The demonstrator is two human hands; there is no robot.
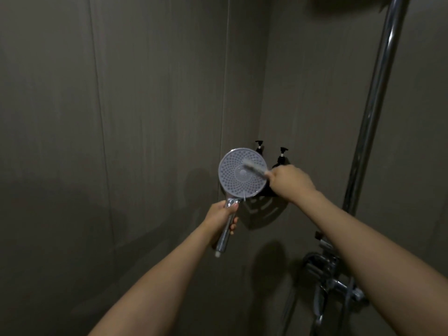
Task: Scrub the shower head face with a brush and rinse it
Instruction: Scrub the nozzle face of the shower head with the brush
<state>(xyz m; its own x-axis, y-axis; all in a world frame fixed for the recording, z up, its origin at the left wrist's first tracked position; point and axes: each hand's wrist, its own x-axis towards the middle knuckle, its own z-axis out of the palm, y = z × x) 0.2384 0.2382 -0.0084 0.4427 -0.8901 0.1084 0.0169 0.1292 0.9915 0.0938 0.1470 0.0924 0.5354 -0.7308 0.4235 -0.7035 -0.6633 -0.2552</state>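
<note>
Two hands busy: left hand (pixel 221 215) clenched round shower head (pixel 243 173) handle, centre; right hand (pixel 289 180) grasping brush (pixel 254 169) on its face. Wet handle may slip, twisting the face away.

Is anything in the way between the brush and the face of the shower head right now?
Nothing visible. The right hand holds the brush with its blurred bristles already lying across the shower head face, near the centre. The left hand grips the handle below, clear of the face.

A shower stall: grey wall panels (pixel 145 117), chrome riser pipe (pixel 378 105), mixer tap (pixel 337 284).
</note>
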